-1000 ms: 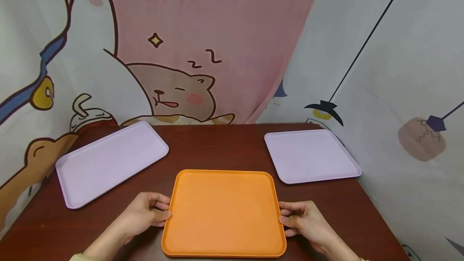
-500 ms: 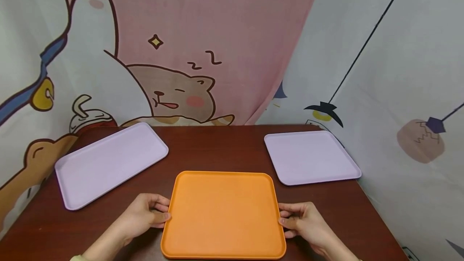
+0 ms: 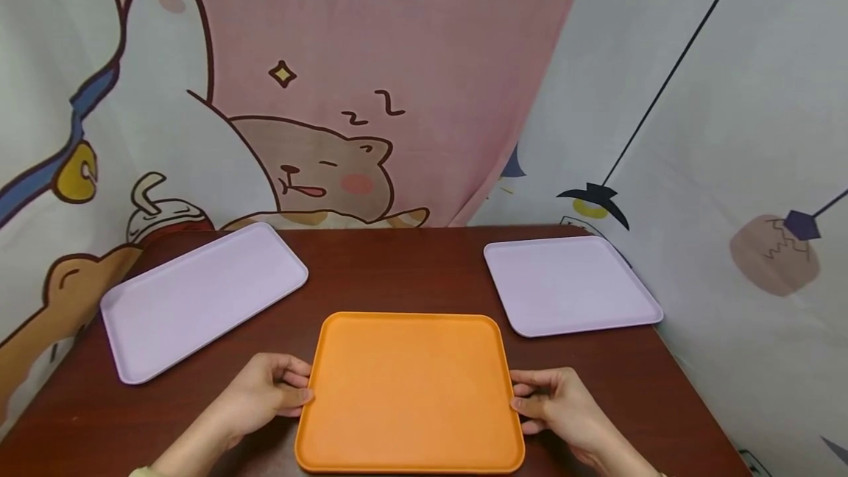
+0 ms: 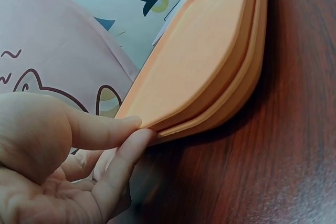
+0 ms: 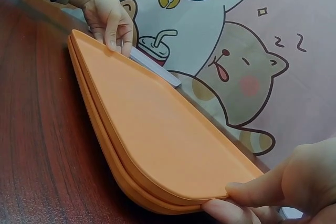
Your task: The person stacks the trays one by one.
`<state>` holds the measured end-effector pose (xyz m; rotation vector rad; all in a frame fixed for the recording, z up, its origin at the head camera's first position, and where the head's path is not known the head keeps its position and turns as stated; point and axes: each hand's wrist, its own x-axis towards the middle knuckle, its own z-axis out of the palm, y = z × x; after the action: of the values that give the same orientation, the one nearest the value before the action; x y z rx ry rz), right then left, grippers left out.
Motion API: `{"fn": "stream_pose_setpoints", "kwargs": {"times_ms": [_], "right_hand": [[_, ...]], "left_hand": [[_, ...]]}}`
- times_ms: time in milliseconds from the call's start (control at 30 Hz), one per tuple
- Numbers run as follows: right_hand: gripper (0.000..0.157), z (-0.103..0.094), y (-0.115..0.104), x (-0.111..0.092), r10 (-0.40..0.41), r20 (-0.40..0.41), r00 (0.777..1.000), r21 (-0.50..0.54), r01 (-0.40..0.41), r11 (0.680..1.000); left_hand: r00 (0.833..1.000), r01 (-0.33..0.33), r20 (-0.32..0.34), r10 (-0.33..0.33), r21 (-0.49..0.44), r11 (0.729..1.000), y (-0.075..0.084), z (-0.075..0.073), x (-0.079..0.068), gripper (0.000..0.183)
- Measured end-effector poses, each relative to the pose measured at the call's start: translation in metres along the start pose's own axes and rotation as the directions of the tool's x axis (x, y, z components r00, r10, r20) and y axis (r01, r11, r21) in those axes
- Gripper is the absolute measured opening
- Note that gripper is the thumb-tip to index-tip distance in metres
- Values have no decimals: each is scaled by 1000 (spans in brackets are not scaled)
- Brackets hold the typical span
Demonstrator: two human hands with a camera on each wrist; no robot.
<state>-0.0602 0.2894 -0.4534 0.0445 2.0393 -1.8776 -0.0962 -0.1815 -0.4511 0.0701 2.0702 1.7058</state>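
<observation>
An orange rectangular tray with rounded corners and a low rim lies at the near middle of the table. Both wrist views reveal a second orange tray directly beneath it, the two stacked. At the left side, my left hand pinches the upper tray's rim, thumb on top and index finger below. My right hand pinches the opposite rim in the same manner. From the head view the lower tray is mostly hidden. Whether the upper tray is slightly lifted off the lower one I cannot tell.
A long pale lilac tray lies angled at the back left of the dark wood table. Another lilac tray sits at the back right, near the table's edge. A cartoon-printed curtain hangs behind.
</observation>
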Motion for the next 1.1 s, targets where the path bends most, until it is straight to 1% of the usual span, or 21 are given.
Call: {"fn": "stream_pose_setpoints", "kwargs": {"times_ms": [467, 667, 800, 967, 1100], "right_hand": [[56, 3, -6, 1, 13, 4, 1000, 5, -13, 1000], [56, 2, -5, 0, 55, 11, 998, 26, -56, 998], [57, -4, -6, 1, 59, -1, 998, 18, -59, 998], [57, -12, -21, 5, 27, -37, 999, -22, -27, 999], [57, -16, -37, 10, -18, -50, 999, -37, 16, 999]], "left_hand": [[1000, -4, -8, 4, 23, 1000, 1, -6, -3, 33], [1000, 21, 17, -22, 9, 1000, -2, -11, -6, 34], [999, 32, 29, -32, -6, 999, -3, -18, -8, 36], [999, 15, 46, -13, -37, 999, 3, -29, -10, 42], [999, -11, 40, 13, -49, 999, 9, -36, -11, 45]]}}
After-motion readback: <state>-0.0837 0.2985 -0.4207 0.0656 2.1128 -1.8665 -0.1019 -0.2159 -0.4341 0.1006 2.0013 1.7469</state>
